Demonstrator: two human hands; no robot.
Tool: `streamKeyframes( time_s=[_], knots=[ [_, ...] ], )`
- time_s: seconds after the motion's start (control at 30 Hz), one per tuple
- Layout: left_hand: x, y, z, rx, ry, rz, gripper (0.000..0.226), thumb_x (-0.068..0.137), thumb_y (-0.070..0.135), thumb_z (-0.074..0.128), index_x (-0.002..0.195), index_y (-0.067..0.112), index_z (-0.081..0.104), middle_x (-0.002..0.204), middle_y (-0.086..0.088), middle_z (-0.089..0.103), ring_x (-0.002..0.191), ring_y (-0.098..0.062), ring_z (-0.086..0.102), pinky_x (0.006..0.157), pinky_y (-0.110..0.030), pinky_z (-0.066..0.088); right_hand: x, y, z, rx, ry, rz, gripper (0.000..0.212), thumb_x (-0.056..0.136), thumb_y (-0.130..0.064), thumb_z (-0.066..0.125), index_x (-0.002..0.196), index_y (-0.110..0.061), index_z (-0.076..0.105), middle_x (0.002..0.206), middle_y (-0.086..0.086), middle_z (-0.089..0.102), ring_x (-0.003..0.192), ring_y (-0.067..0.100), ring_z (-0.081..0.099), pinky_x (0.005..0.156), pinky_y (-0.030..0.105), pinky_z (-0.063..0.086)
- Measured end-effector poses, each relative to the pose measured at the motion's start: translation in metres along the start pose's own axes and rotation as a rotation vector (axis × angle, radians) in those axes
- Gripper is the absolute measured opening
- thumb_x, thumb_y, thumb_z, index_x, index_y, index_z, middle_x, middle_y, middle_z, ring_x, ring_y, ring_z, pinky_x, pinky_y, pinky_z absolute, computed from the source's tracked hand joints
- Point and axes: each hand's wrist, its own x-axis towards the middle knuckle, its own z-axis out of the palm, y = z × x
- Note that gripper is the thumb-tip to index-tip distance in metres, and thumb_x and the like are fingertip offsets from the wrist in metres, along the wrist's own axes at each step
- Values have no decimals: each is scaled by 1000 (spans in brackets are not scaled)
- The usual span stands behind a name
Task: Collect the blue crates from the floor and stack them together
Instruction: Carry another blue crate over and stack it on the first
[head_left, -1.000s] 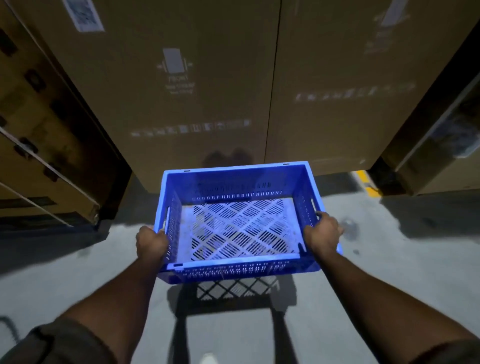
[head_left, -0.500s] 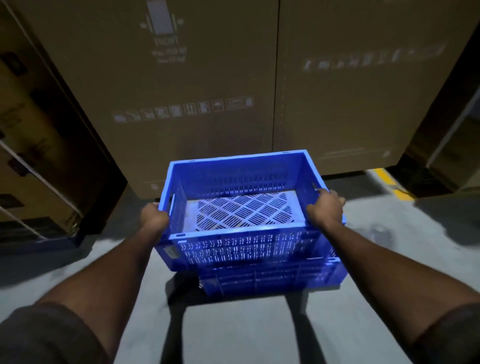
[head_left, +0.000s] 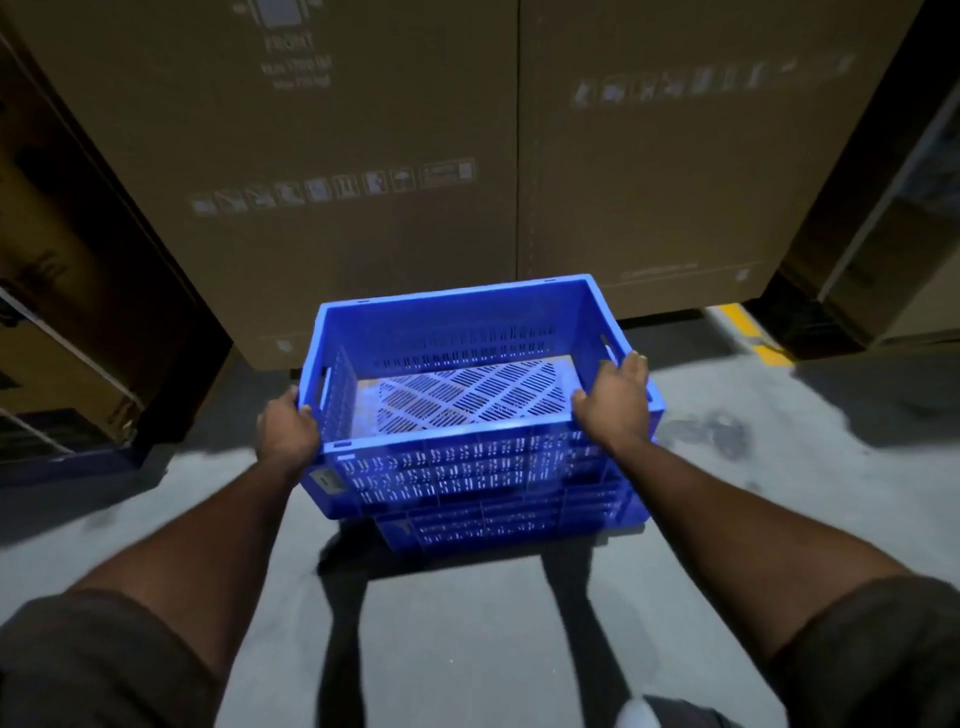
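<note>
I hold an empty blue slotted crate (head_left: 457, 462) by its two short sides. My left hand (head_left: 287, 431) grips the left rim near the handle slot. My right hand (head_left: 615, 400) is closed over the right rim. Directly under it sits a second blue crate (head_left: 509, 525) on the grey floor, shifted a little to the right, with only its front wall showing. The held crate looks lowered onto or into the bottom one; I cannot tell whether it is fully seated.
Tall cardboard boxes (head_left: 395, 156) stand close behind the crates. More boxes with straps fill the left side (head_left: 57, 291), and another box (head_left: 883, 270) stands at the right. A yellow floor line (head_left: 753, 332) runs at the back right. Grey floor (head_left: 467, 649) lies in front.
The crate in my hands has come down from above the floor onto a second blue crate, which came into view beneath it. My hands keep the same grip.
</note>
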Motion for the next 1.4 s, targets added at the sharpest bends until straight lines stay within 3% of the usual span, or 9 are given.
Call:
streamKeyframes(
  time_s=[0.17,0.27,0.53,0.67,0.93,1.07,1.2,1.3,1.4],
  knots=[
    [-3,7,-3,184,12,43,35,88,13,47,119,8,59,104,-26,67,96,-48,63,85,-51,54,-45,-49,22,-5,-7,-318,53,95,-54,39,107,-7,62,117,13,59,110,29,53,99,42,39],
    [-5,9,-4,223,14,52,37,87,10,48,122,5,58,104,-29,66,95,-49,63,83,-52,55,-58,-65,33,-102,-13,-439,65,99,-56,23,106,-7,64,108,10,65,105,27,55,98,42,38],
    [-19,33,-3,307,17,109,24,86,1,52,108,3,60,97,-35,64,91,-53,62,80,-52,51,-51,-49,31,-106,-53,-418,73,99,-59,19,120,-4,61,124,12,64,120,27,53,107,42,35],
    [-28,49,5,327,18,108,24,85,-1,53,108,-1,59,98,-37,63,92,-54,60,81,-54,50,-44,-31,26,-98,-30,-403,71,98,-60,21,118,-5,61,122,11,64,117,26,54,104,41,37],
    [-43,75,33,303,-72,66,40,78,1,54,117,-1,51,111,-34,56,108,-53,52,90,-54,48,-28,17,16,-82,49,-343,57,98,-53,30,118,-8,60,122,7,63,116,24,53,101,39,33],
    [-46,81,33,341,-49,55,47,93,20,53,133,-3,44,127,-31,52,120,-50,46,97,-56,43,-29,11,13,-101,26,-319,60,99,-52,27,123,-7,59,126,8,62,119,24,53,102,40,34],
    [-69,96,44,392,27,325,60,99,43,44,138,-3,42,139,-26,49,130,-42,44,109,-58,33,-30,2,9,-179,-4,-293,54,97,-46,28,107,-7,64,105,9,67,99,25,57,91,41,39],
    [-101,120,61,418,-90,479,63,102,49,28,146,4,38,151,-15,42,142,-30,36,119,-51,24,-28,-9,5,-289,-45,-336,41,95,-34,36,91,-6,66,92,13,67,86,28,57,82,41,39],
    [-124,143,74,417,-145,582,65,103,50,22,152,8,29,160,-8,29,151,-20,20,124,-44,12,-26,-11,12,-316,-3,-387,28,89,-25,54,78,-5,69,84,17,71,81,33,63,85,47,44]
  ],
)
